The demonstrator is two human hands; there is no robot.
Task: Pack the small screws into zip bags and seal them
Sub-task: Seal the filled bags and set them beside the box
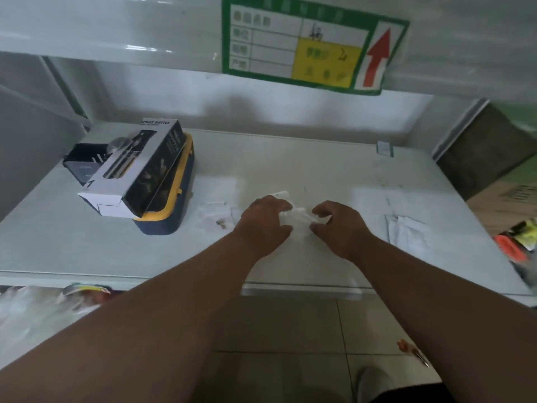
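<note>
From the head camera I see a pale grey table [319, 158] set against a white wall, with a green-bordered sign [308, 45] carrying a red arrow hanging above it. I take the yellow-rimmed case [171, 205] as my landmark: it sits at the table's left, with a spray bottle box [136, 170] lying across its top.

Just right of the case, on the table, lie a few small screws [221, 222] on what look like flat clear bags; the blur keeps me from counting either. Further right of the case, near the table's middle, my left hand [261, 225] and right hand [340, 228] meet over a clear zip bag [296, 213]. Each hand pinches one end of it, fingers curled closed on the plastic, and the bag is stretched between them just above the table. I cannot tell whether screws are inside it, or whether its strip is pressed shut.

Well to the right of the case, near the table's right edge, more flat plastic [406, 231] lies, possibly spare or finished bags.

My judgement: the work is under way but not done. One bag is in hand, probably being opened or sealed, and the loose screws by the case are yet to be packed.
</note>
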